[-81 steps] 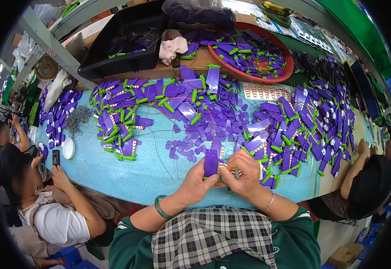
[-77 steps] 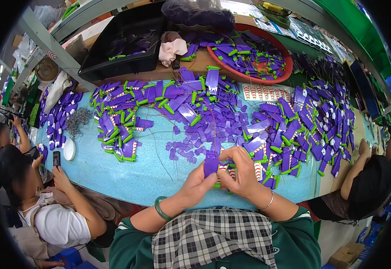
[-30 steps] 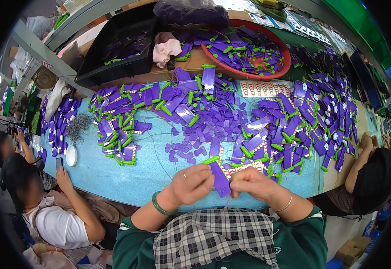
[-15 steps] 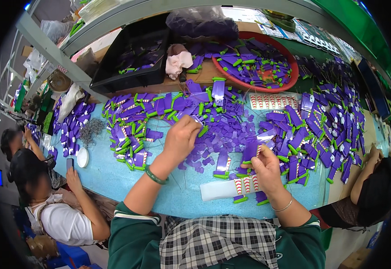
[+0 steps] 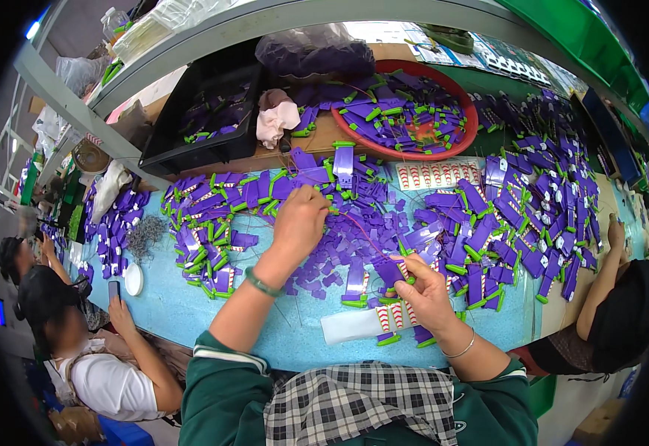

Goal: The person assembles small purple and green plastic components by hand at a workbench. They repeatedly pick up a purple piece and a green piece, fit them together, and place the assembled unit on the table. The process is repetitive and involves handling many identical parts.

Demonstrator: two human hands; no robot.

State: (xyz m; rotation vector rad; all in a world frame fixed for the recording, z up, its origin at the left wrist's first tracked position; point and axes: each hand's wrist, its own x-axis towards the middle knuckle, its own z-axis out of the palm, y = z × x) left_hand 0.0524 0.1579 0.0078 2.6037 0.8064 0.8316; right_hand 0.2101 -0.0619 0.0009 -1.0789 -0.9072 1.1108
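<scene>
My right hand pinches a flat purple card piece with a green end between thumb and fingers, above the blue tabletop. From it a thin reddish cord stretches up to my left hand, whose fingertips are pinched together at its other end. Beneath and between the hands lies a heap of small purple chips. Just below my right hand, a white strip with red-and-white striped stickers lies on the table, with green-ended purple pieces beside it.
Piles of green-ended purple pieces spread to both sides. Behind them stand a red basin and a black tray, with a pink cloth between. A white lid lies left. Co-workers sit at left and right.
My left hand has shifted slightly, and a reddish cord now shows stretched between my hands. The purple piece in my right hand has tilted and come lower. The whole view has shifted a little.
</scene>
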